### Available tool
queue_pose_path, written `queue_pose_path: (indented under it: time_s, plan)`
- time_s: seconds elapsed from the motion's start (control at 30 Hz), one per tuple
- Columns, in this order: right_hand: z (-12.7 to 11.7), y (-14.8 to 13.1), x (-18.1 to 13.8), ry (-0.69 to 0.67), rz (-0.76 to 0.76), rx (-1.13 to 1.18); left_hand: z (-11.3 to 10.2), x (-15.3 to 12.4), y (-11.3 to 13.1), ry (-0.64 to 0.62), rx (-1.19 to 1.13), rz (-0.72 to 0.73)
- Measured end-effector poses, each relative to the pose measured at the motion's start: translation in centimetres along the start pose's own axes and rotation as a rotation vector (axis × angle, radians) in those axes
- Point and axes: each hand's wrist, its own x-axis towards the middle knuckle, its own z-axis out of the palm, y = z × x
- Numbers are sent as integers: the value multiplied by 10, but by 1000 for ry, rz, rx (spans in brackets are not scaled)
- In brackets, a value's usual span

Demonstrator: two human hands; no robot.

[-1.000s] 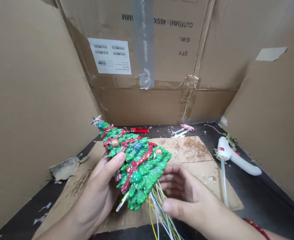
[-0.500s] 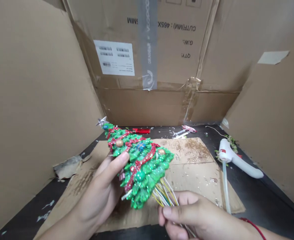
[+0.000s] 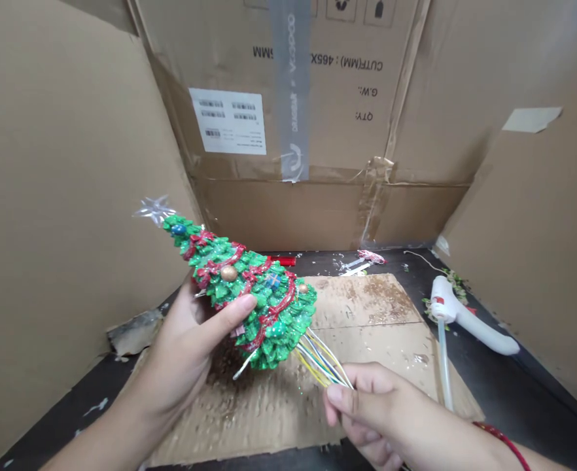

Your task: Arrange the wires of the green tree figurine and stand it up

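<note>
My left hand [image 3: 185, 356] grips a small green Christmas tree ornament [image 3: 242, 291] with red garlands, coloured balls and a clear star at its tip. The tree lies tilted, tip pointing up and to the left. A bundle of thin wires [image 3: 320, 363] in yellow, white and green comes out of its base. My right hand [image 3: 384, 415] is closed in a pinch around that bundle, just below and to the right of the tree. A red band sits on my right wrist.
A flat cardboard sheet [image 3: 367, 314] speckled with glitter covers the dark table. A white glue gun [image 3: 465, 317] with a clear stick lies at the right. A red tool [image 3: 282, 261] and scraps lie at the back. Tall cardboard walls [image 3: 318, 131] enclose three sides.
My left hand has lifted the tree and swung its tip up and to the left. My right hand went from open beside the wires to closed around them.
</note>
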Motion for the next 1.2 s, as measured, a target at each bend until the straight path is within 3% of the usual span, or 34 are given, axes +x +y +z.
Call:
queue_pose_path:
  time_s: [0.13,0.33,0.4,0.53,0.7,1.0,1.2]
  plan:
    - [0,-2,-1,20,12,-32,0,-1,1,40,118,38]
    - [0,1,2,59,43,-77,12,-3,4,198,160,102]
    - [-2,4,3,108,1,-253,14,-4,5,204,224,136]
    - [-4,9,1,327,-213,-905,15,-5,4,160,334,182]
    - [-5,6,-2,389,-192,-1285,11,-3,2,163,319,209]
    - [-7,6,-1,397,-203,-1366,1,5,-6,107,250,127]
    - [-7,6,0,460,-198,-1460,3,4,-5,98,483,209]
